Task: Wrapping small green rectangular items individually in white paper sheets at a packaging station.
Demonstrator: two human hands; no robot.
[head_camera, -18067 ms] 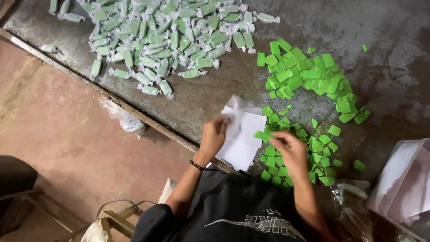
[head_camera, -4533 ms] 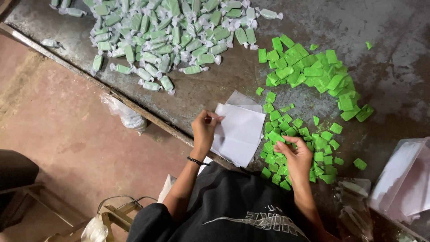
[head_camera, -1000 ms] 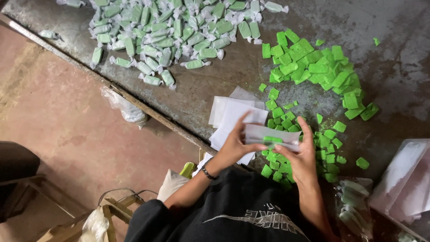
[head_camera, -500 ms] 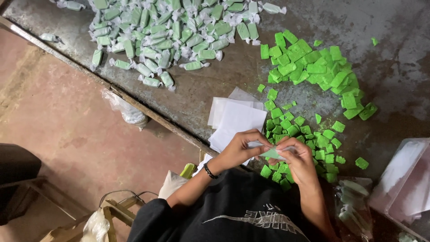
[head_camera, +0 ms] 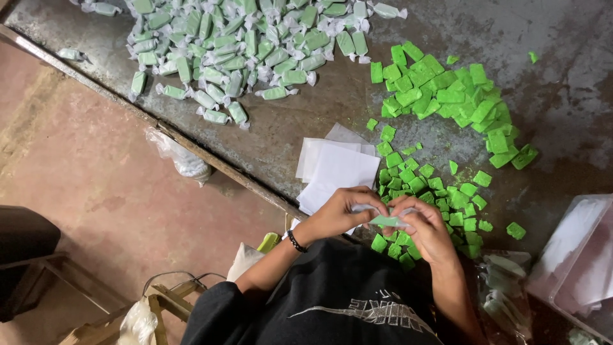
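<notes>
My left hand and my right hand meet over the near edge of the grey table. Both pinch one green block half rolled in a thin white wrapper. Just beyond my left hand lies a small stack of white wrapper sheets. Bare bright-green blocks spread in a loose heap to the right of the sheets and reach down to my right hand. Farther off at the upper left sits a large pile of wrapped green pieces with twisted white ends.
A reddish floor lies left of the table's metal edge, where a clear plastic bag hangs. A clear plastic tray stands at the right. A wooden frame and a dark seat are at lower left.
Earlier my left hand rested on the white sheets while my right picked among the green blocks. Both hands have since drawn together near my body, rolling a sheet around one block.
</notes>
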